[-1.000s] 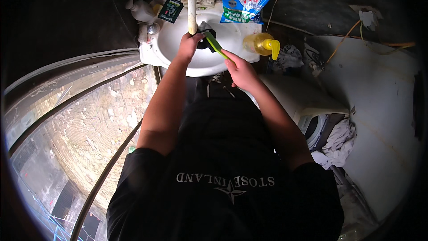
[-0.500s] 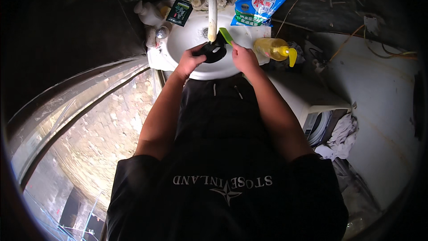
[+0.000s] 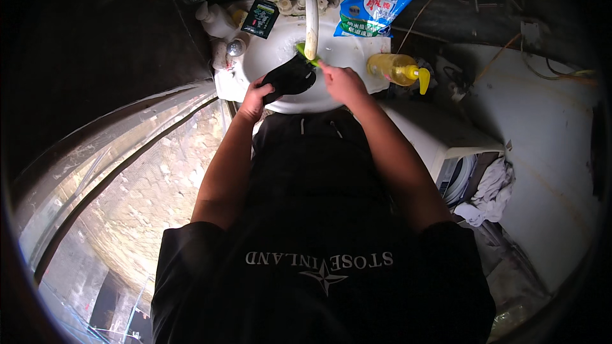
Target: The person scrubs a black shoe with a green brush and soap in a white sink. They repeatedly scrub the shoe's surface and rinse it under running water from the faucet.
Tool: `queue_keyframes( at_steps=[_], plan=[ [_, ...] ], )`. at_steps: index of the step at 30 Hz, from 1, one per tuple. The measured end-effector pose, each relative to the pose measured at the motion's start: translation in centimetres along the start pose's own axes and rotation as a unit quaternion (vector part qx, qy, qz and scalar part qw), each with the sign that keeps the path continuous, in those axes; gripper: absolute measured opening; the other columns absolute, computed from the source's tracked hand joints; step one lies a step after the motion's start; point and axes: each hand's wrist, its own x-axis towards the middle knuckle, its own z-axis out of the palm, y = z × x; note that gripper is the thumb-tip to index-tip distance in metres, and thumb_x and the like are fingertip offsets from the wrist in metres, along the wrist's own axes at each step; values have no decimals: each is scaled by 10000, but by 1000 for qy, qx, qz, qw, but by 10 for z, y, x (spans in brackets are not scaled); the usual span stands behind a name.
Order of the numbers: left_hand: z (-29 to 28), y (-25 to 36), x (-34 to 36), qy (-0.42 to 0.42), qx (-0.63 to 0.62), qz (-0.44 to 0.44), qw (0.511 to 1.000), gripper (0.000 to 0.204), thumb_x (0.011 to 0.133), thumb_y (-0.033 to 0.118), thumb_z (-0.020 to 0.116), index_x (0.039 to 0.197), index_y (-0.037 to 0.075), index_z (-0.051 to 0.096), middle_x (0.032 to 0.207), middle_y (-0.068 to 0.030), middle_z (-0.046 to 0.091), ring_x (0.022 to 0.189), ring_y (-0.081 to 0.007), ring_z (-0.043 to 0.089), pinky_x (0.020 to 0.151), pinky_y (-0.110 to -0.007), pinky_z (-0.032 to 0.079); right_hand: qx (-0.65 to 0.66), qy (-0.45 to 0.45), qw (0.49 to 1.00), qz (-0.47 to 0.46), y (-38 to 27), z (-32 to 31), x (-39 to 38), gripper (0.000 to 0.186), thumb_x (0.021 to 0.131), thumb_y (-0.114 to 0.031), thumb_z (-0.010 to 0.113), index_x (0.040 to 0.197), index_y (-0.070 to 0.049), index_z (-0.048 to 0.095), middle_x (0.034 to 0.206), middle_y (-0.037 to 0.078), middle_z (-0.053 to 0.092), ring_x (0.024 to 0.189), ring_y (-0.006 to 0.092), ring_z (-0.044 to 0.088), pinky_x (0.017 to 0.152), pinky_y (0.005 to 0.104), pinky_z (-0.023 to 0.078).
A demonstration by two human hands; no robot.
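Over the white sink [image 3: 255,60], my left hand [image 3: 255,99] is closed on the near left end of a black slipper [image 3: 290,79], which is tilted with its other end below the faucet [image 3: 311,19]. My right hand [image 3: 344,83] grips a green brush [image 3: 305,52] by its handle, fingers wrapped round it. The brush's far end lies at the slipper's upper edge, partly hidden behind the faucet spout; its bristles cannot be made out.
A blue detergent bag [image 3: 375,6] stands at the sink's back right, and a yellow pump bottle [image 3: 395,69] lies on the right rim. At the left are a dark green packet [image 3: 260,18], a white bottle [image 3: 217,20] and a round silvery item [image 3: 236,47].
The slipper has turned and shifted left, its upper end now tilted toward the faucet. My right hand has swung the brush leftward, so that it passes behind the spout.
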Motion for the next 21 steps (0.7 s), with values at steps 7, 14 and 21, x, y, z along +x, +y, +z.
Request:
queue_keyframes(
  at_steps=[7,14,21],
  plan=[
    [-10,-12,-4,8,-2,6,1000,564,799,159,646,1335,-17,621,1159,-79,705,1074,-205,657,994,-335,496,-31,-1,999,-35,-7,15,-12,454,959,-191,558,1409,-234,601,850,188,720,791,402,699,754,515,569],
    [-13,-18,-8,22,-5,9,1000,587,795,150,644,1357,-18,609,1141,-69,705,1060,-199,656,981,-326,497,-22,-10,998,-57,-12,19,-16,453,966,-211,553,1415,-252,598,872,200,717,798,401,698,756,503,567],
    [-13,-20,-15,52,18,3,998,544,802,156,634,1326,10,625,1130,-64,697,1001,-203,661,912,-330,523,-12,-11,1000,-25,-18,24,-5,456,960,-220,563,1413,-250,599,839,206,714,794,406,699,747,509,572]
  ],
)
